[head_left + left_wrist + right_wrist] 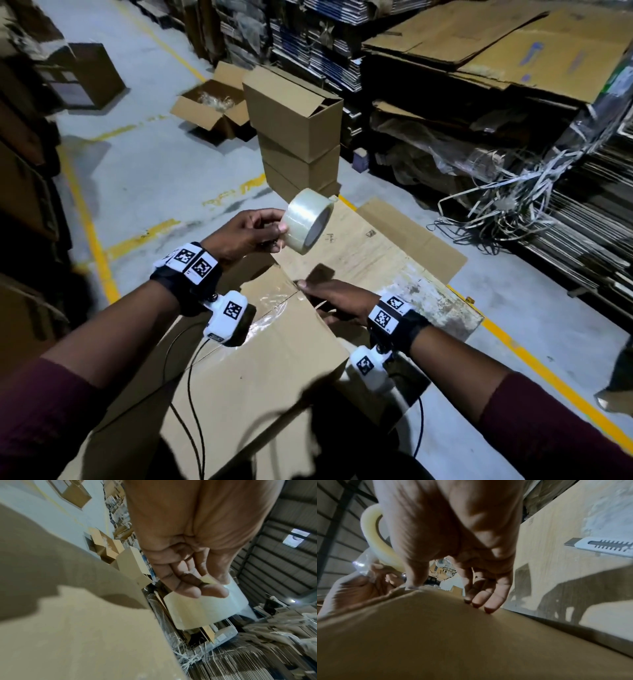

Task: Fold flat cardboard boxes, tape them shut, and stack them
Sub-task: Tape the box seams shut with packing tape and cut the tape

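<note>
A brown cardboard box lies in front of me on a board-topped table, with clear tape shining along its top seam. My left hand grips a roll of clear tape and holds it raised above the box's far end; in the left wrist view the curled fingers pinch the roll. My right hand rests on the box's far right edge. Its thumb and straight fingers press on the cardboard. A stack of folded boxes stands on the floor beyond.
A white utility knife lies on the table right of the box. An open carton sits on the floor behind the stack. Pallets of flat cardboard and tangled strapping fill the right. Yellow lines mark the floor.
</note>
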